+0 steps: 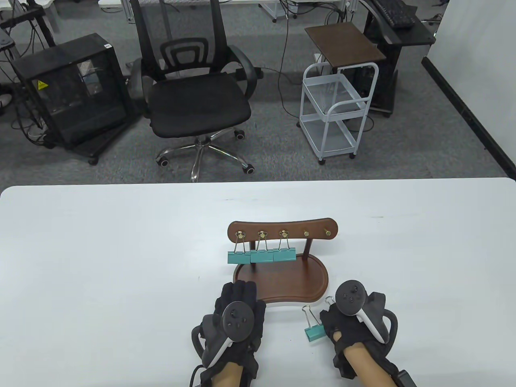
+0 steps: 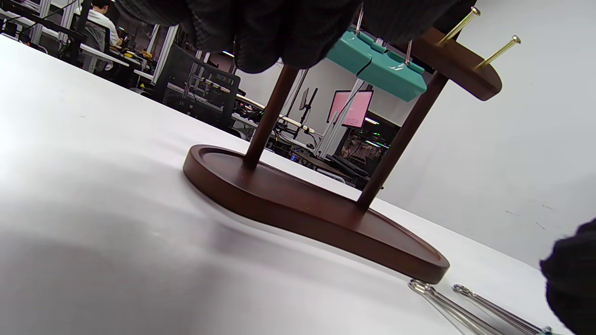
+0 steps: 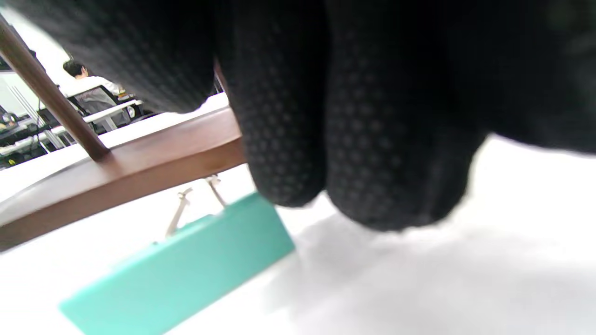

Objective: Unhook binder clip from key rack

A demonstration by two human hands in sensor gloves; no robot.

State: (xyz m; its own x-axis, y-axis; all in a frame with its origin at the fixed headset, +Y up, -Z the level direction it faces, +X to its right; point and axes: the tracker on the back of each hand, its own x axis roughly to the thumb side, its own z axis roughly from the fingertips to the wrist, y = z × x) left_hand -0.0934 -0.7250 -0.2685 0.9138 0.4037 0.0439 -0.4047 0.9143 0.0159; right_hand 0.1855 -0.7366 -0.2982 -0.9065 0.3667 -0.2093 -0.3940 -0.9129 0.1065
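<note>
The brown wooden key rack (image 1: 282, 230) stands mid-table on its oval base (image 1: 290, 280). Three teal binder clips (image 1: 262, 255) hang from its left three brass hooks; the two right hooks (image 1: 317, 232) are bare. A fourth teal binder clip (image 1: 313, 331) lies flat on the table in front of the base, wire handles toward the rack; it also shows in the right wrist view (image 3: 186, 274). My left hand (image 1: 238, 312) rests palm down, fingers on the base's front left rim. My right hand (image 1: 354, 320) is palm down just right of the loose clip, fingertips (image 3: 363, 163) beside it, gripping nothing.
The white table's far edge (image 1: 258, 183) lies beyond the rack. An office chair (image 1: 197, 96), a white cart (image 1: 334, 113) and a black case (image 1: 72, 92) stand on the floor past it. A wire loop (image 1: 329, 300) shows at my right hand's front edge.
</note>
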